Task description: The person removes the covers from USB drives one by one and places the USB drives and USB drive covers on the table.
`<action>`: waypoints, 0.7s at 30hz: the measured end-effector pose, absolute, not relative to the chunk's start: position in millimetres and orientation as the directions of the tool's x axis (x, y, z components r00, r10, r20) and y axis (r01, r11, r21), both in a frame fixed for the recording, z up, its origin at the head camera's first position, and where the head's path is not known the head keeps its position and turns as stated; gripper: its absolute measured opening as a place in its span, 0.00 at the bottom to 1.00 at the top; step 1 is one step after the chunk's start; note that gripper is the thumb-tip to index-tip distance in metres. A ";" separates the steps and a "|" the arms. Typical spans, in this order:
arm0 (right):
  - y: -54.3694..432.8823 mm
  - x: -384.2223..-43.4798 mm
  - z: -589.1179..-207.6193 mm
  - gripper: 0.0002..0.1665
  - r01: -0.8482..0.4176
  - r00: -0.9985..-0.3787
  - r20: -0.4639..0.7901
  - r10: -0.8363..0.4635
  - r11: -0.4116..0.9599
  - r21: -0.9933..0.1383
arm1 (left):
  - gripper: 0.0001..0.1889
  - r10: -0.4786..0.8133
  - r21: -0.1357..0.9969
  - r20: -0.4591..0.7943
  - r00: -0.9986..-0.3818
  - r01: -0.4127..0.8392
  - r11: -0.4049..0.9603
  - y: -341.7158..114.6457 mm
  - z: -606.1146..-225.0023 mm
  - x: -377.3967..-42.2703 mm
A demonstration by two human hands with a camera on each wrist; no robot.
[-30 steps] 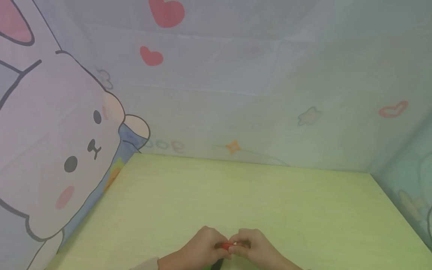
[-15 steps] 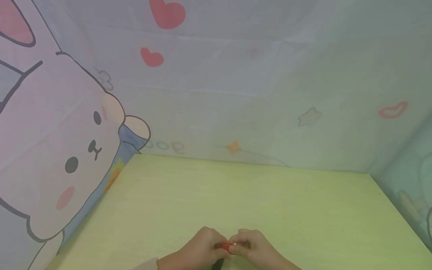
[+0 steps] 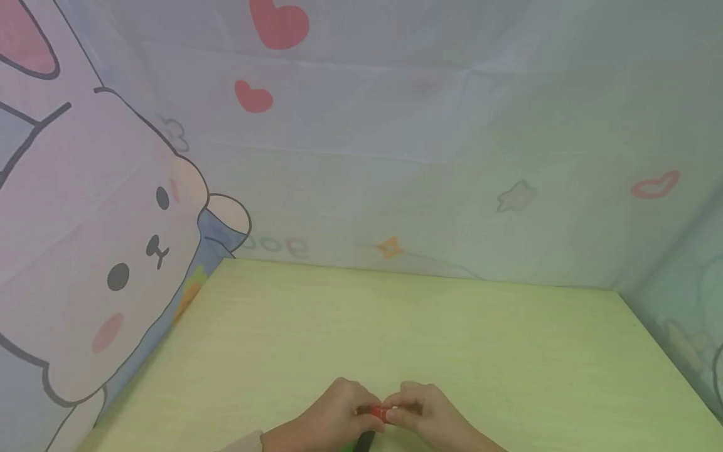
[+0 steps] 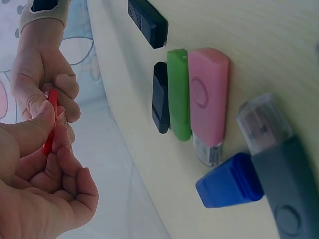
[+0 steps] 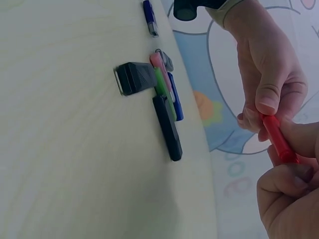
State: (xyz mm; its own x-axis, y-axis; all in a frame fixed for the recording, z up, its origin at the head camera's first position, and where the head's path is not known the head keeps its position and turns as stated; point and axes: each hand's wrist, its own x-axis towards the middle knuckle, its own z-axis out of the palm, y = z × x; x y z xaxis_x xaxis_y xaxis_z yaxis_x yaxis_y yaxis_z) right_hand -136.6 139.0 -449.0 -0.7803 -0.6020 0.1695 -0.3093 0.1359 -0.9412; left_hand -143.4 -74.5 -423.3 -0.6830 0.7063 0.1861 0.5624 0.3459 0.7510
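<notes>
Both hands meet over the table's near edge in the head view, on a slim red USB stick (image 3: pixel 380 412). My left hand (image 3: pixel 333 414) pinches one end between thumb and fingers; my right hand (image 3: pixel 432 417) pinches the other. In the right wrist view the red stick (image 5: pixel 277 137) spans the two hands, held clear of the tabletop. Fingertips cover both its ends, so I cannot tell whether a cap is on it. The left wrist view shows it edge-on as a thin red strip (image 4: pixel 52 119).
On the pale table (image 3: pixel 395 326) lie several USB sticks: a pink one (image 4: pixel 209 94), a green one (image 4: pixel 179 94), black ones (image 4: pixel 160 97) and a dark grey one (image 4: pixel 286 184) with a clear cap. A blue piece (image 4: pixel 229 181) lies by the grey one. Printed cloth (image 3: pixel 361 125) surrounds the table.
The right thumb has slid slightly to the right along the red USB stick, and a little more red shows between the hands. Both hands keep their grip.
</notes>
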 end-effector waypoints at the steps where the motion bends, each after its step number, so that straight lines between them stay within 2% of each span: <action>1: 139.2 -137.3 -448.8 0.15 -0.317 -0.784 0.168 -0.598 0.154 -0.936 | 0.05 0.703 0.758 0.180 -0.688 0.553 0.347 -74.5 -423.0 -144.0; 7: 139.8 -143.4 -444.2 0.12 -0.382 -0.805 0.175 -0.567 0.269 -0.884 | 0.07 0.683 0.760 0.118 -0.721 0.508 0.405 -74.1 -419.7 -149.1; 13: 140.8 -151.6 -432.0 0.11 -0.371 -0.833 0.144 -0.534 0.347 -0.861 | 0.09 0.688 0.705 0.162 -0.708 0.571 0.421 -74.3 -411.3 -157.5; 21: 146.9 -168.0 -414.5 0.14 -0.408 -0.832 0.154 -0.534 0.400 -0.821 | 0.09 0.658 0.675 0.173 -0.732 0.575 0.462 -75.0 -396.2 -171.5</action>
